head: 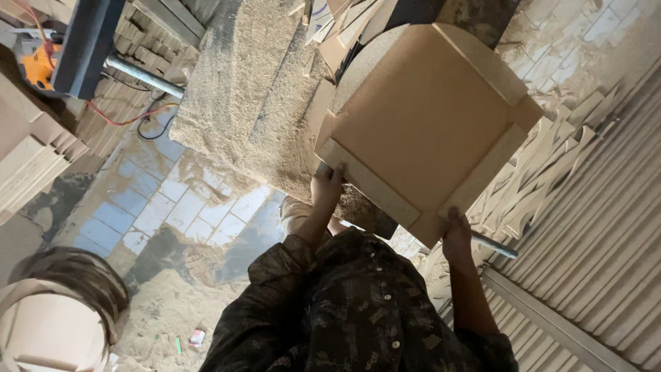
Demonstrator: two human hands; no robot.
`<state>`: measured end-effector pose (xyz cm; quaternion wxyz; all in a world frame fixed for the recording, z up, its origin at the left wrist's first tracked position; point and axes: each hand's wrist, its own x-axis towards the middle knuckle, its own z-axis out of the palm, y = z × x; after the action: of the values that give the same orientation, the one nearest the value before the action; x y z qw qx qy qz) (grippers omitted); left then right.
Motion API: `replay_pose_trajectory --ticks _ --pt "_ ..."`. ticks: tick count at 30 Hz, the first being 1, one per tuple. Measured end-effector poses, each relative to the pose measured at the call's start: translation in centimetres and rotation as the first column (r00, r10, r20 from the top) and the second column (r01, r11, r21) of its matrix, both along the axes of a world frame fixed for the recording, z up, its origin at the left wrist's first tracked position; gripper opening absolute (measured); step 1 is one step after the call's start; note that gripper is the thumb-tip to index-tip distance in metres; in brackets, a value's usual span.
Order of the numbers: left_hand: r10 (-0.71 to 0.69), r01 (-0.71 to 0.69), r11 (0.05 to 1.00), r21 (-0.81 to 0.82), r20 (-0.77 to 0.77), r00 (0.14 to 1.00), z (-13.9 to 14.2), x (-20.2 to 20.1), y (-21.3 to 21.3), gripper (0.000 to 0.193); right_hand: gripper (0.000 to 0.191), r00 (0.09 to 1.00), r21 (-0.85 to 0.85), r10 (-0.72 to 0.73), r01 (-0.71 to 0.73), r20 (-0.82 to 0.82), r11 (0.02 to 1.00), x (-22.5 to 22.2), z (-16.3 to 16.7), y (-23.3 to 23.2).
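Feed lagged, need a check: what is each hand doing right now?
Left hand: closed on the edge of the tan square fibreboard panel with raised border strips.
Right hand: gripping the same panel's near corner.

We see a tan fibreboard panel (pixel 427 117) edged with paler beige strips. Our shirt (pixel 358 310) is dark brown with a faint lighter print. The floor tiles (pixel 148 200) are blue and white, dusted with yellowish sawdust (pixel 241 89). Far left, an orange tool (pixel 38 65) trails a red cable (pixel 117 118).
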<state>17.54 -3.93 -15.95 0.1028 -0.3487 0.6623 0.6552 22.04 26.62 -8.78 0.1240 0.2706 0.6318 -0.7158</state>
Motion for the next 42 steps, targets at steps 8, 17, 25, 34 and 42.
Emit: replay_pose_trajectory --ticks 8,17,25,34,42 --pt "-0.055 0.052 0.996 -0.074 -0.032 0.998 0.1 -2.5 -1.3 0.039 0.049 0.997 -0.051 -0.067 0.065 -0.049 0.997 0.0 -0.7 -2.1" --pt "-0.130 0.124 0.971 -0.207 -0.019 0.991 0.5 -4.8 -3.0 0.045 0.051 0.990 -0.101 -0.066 0.054 -0.122 0.993 0.7 -0.2 -5.3" --pt "-0.142 0.130 0.927 -0.353 -0.009 0.990 0.5 -6.9 -3.3 0.046 0.050 0.980 -0.123 -0.182 0.171 -0.086 0.978 0.7 -0.2 -6.3" --pt "-0.145 0.128 0.951 -0.283 -0.040 0.989 -0.8 -3.1 0.3 0.049 0.053 0.951 -0.099 -0.300 0.292 -0.080 0.951 1.2 -1.1 -8.2" --pt "-0.244 0.201 0.887 -0.416 -0.052 0.968 -0.9 -3.8 1.4 0.045 0.056 0.954 -0.128 -0.290 0.279 -0.072 0.952 0.6 -1.3 -9.3"
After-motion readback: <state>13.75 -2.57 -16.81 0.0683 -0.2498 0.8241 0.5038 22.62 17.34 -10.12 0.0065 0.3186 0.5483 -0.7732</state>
